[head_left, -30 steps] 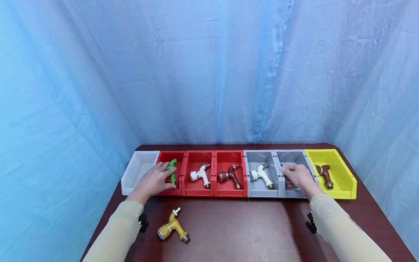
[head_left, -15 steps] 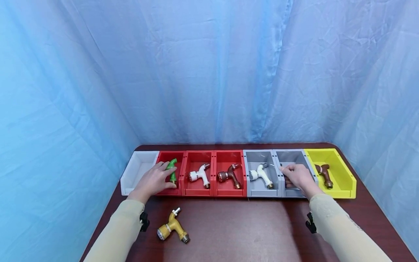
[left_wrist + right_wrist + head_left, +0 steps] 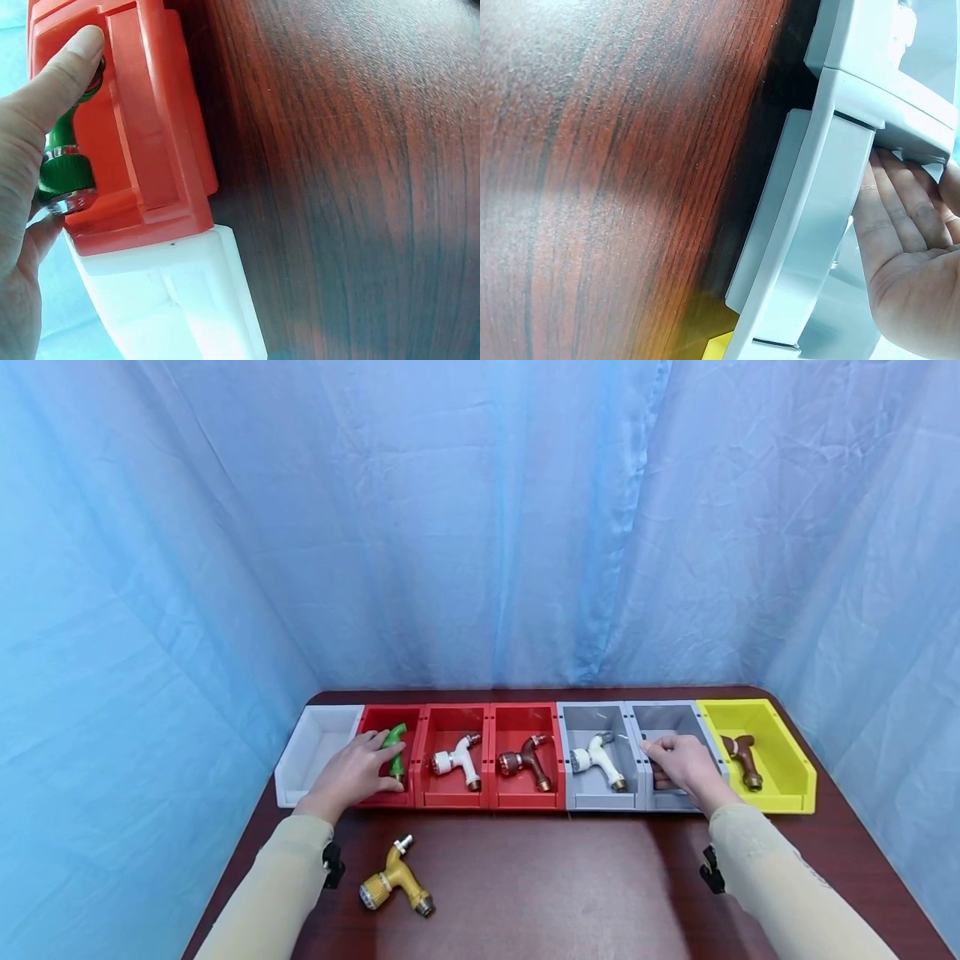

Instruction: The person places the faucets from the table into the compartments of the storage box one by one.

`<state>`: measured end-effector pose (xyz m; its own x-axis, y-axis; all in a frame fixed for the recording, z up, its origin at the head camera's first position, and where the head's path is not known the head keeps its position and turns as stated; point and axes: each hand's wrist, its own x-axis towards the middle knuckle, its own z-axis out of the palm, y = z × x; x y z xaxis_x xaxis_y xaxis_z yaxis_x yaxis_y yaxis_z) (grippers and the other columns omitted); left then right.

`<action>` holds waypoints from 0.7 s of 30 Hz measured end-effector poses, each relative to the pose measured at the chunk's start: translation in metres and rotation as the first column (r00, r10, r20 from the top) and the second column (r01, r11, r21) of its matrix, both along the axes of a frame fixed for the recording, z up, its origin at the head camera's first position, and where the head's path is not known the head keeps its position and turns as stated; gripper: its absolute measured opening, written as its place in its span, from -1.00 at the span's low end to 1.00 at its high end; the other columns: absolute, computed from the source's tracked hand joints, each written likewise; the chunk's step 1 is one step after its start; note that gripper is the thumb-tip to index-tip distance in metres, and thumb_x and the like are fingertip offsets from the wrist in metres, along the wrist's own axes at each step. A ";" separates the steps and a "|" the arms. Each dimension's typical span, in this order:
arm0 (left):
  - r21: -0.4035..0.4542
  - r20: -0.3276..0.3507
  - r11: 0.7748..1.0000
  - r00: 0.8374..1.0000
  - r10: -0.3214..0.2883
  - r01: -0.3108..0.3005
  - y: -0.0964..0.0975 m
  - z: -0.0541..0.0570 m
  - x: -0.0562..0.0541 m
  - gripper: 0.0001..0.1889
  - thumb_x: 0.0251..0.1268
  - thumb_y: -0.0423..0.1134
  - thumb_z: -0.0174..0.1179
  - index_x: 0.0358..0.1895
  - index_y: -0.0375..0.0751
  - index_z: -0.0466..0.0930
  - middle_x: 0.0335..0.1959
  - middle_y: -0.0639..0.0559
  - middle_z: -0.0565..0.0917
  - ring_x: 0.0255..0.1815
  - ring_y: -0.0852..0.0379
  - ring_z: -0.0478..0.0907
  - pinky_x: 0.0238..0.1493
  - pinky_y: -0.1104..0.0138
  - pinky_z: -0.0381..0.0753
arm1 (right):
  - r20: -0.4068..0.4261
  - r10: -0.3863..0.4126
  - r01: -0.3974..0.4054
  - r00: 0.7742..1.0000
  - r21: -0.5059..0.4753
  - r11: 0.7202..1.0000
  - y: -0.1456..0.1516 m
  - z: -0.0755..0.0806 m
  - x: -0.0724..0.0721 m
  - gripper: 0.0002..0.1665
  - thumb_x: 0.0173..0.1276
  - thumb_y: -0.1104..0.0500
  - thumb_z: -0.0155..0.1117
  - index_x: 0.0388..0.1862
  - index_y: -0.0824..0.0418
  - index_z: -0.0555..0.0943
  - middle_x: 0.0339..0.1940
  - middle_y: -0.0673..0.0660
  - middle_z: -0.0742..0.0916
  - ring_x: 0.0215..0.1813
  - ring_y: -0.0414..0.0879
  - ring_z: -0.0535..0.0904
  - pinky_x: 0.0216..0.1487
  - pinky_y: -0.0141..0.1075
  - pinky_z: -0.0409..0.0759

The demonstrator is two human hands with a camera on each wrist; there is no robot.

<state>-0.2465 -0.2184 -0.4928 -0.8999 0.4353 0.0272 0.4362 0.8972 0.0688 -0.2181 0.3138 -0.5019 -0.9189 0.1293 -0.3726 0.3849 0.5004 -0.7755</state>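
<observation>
A green tap (image 3: 395, 752) lies in the leftmost red bin (image 3: 386, 799). My left hand (image 3: 351, 777) reaches over the bin's left side and grips the tap. The left wrist view shows the thumb (image 3: 71, 67) at one end of the green tap (image 3: 66, 176) and a fingertip by its ribbed knob. My right hand (image 3: 684, 766) is in the right grey bin (image 3: 678, 717), gripping the wall it shares with the other grey bin. In the right wrist view its fingers (image 3: 900, 202) lie along the wall's inner face, with the thumb at the rim.
White taps (image 3: 457, 760) and brown taps (image 3: 528, 764) lie in other bins of the row. A white bin (image 3: 288, 785) stands at the left end, a yellow bin (image 3: 797, 777) at the right. On the table (image 3: 555, 893) in front lies a yellow tap (image 3: 397, 878).
</observation>
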 end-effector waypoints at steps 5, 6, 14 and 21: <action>0.025 0.002 0.999 1.000 -0.020 0.020 -0.003 -0.002 0.003 -0.21 0.11 0.11 0.51 0.42 -0.09 0.52 0.45 -0.25 0.47 0.45 -0.31 0.37 0.27 -0.12 0.56 | 0.003 0.003 -0.003 1.000 0.006 1.000 0.000 0.000 0.000 -0.49 0.61 -0.09 0.09 0.08 0.36 0.60 -0.20 0.16 0.66 -0.21 -0.03 0.66 -0.14 -0.16 0.78; 0.034 -0.001 0.999 1.000 -0.025 0.025 -0.003 -0.002 0.004 -0.22 0.12 0.11 0.51 0.41 -0.10 0.53 0.44 -0.25 0.47 0.45 -0.31 0.37 0.28 -0.12 0.56 | 0.001 0.002 -0.002 1.000 0.008 1.000 0.000 0.000 0.000 -0.49 0.62 -0.09 0.09 0.08 0.36 0.60 -0.20 0.17 0.66 -0.21 -0.03 0.66 -0.14 -0.16 0.78; 0.016 -0.034 0.999 0.998 -0.048 0.049 -0.004 0.003 0.019 -0.20 0.10 0.17 0.49 0.41 -0.07 0.53 0.43 -0.24 0.49 0.48 -0.34 0.33 0.29 -0.13 0.55 | 0.007 0.001 -0.001 1.000 0.015 1.000 -0.001 0.001 0.001 -0.46 0.62 -0.10 0.08 0.12 0.37 0.59 -0.18 0.17 0.68 -0.21 -0.05 0.66 -0.16 -0.18 0.78; 0.013 -0.062 0.999 0.998 -0.032 0.033 -0.006 0.000 0.037 -0.16 0.08 0.22 0.48 0.44 -0.03 0.51 0.45 -0.20 0.47 0.50 -0.35 0.29 0.31 -0.16 0.52 | 0.002 0.005 -0.005 1.000 0.019 1.000 -0.001 0.001 0.001 -0.47 0.62 -0.11 0.08 0.11 0.36 0.59 -0.21 0.16 0.66 -0.21 -0.04 0.64 -0.16 -0.18 0.78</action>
